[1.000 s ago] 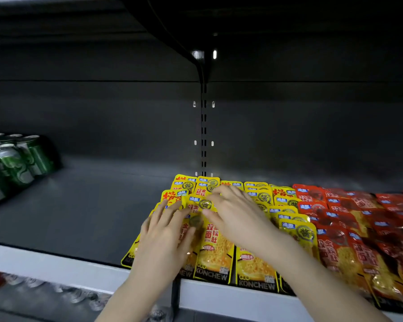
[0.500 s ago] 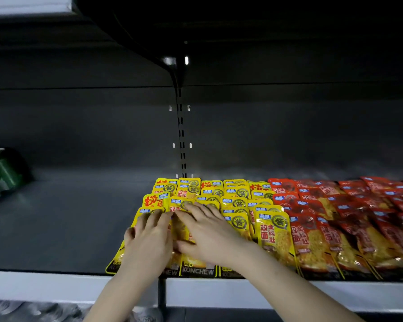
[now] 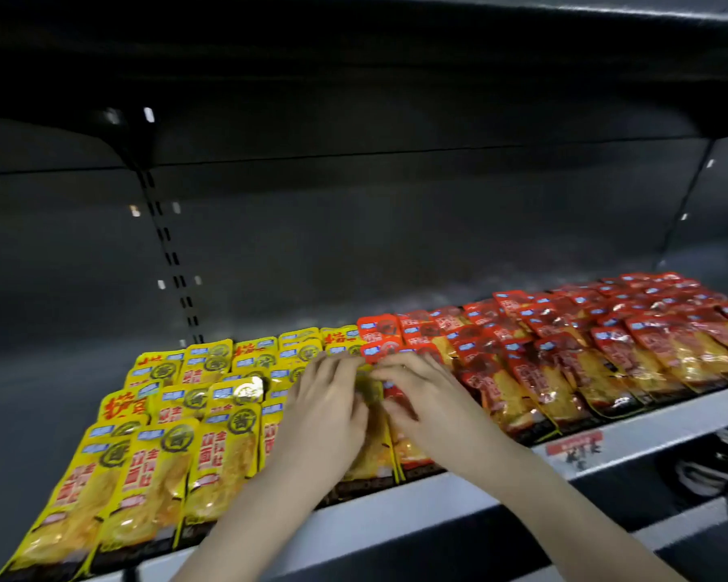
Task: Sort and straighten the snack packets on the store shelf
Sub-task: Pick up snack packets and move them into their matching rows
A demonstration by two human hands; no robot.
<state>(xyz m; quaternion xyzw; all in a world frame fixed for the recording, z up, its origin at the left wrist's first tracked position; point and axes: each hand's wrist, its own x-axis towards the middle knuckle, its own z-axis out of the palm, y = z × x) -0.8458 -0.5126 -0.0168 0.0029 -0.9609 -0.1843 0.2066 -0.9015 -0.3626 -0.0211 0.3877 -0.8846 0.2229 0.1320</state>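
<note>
Yellow snack packets (image 3: pixel 152 468) lie in overlapping rows on the left of the dark shelf (image 3: pixel 38 396). Red snack packets (image 3: pixel 564 354) fill the rows to their right. My left hand (image 3: pixel 324 413) rests flat, fingers straight, on the rightmost yellow column. My right hand (image 3: pixel 429 401) lies beside it on the first red column, fingers spread and slightly bent. Between the two hands one yellow packet (image 3: pixel 370 434) shows at the colour border. Both hands press down on packets; neither visibly curls round one.
The shelf's white front rail (image 3: pixel 438 497) runs along the near edge and carries a red price label (image 3: pixel 574 449). A slotted upright (image 3: pixel 173 266) stands on the back wall. An upper shelf (image 3: pixel 354 77) hangs overhead. Bare shelf floor lies left of the yellow packets.
Both hands have shifted right from the left yellow columns to the yellow-red border. The view has swung right and tilted; the green cans at far left are out of sight.
</note>
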